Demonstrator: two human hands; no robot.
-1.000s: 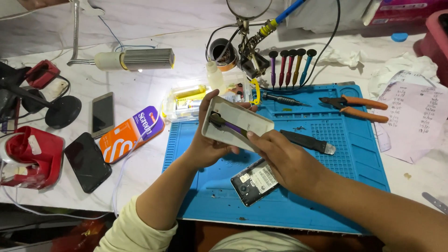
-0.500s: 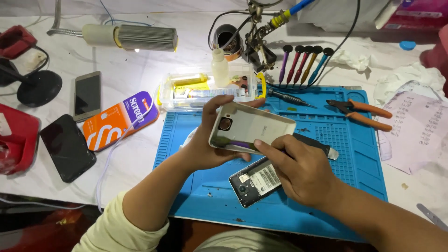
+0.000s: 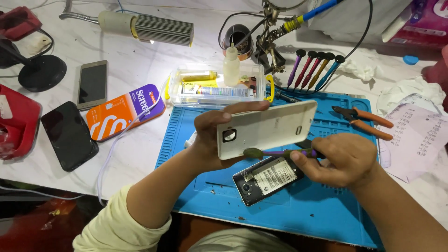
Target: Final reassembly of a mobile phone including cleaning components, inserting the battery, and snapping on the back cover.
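1. The left hand (image 3: 210,140) grips a white back cover (image 3: 267,128), thumb under its near edge and fingers curled over the far edge, holding it tilted with the camera hole toward the thumb.
2. The right hand (image 3: 340,158) is closed on a thin purple-handled tool (image 3: 280,152). The tool's dark tip lies at the cover's lower edge, just right of the left thumb.
3. An opened phone (image 3: 267,179) lies face down directly below both sets of fingers, its label and camera exposed.
4. Risk, as I judge it: the cover is pinched only at its edges, so a hard push from the tool could flex or crack it, or twist it out of the left fingers onto the phone below.
5. The tip could also skid off the edge and jab the left thumb, since the two are very close.
6. Surface: a blue ribbed mat (image 3: 326,210) lies under the hands, with specks of debris near the phone that could get into the open body.
7. Beyond the fingertips are a clear box (image 3: 217,86), a small dropper bottle (image 3: 231,67) and a row of screwdrivers (image 3: 315,67); orange pliers (image 3: 364,121) lie past the right knuckles.
8. Left of the left wrist, on white marble, are a black phone (image 3: 69,135), a gold phone (image 3: 92,84) and an orange packet (image 3: 125,112). A lamp (image 3: 154,29) lights the bench from the far side.
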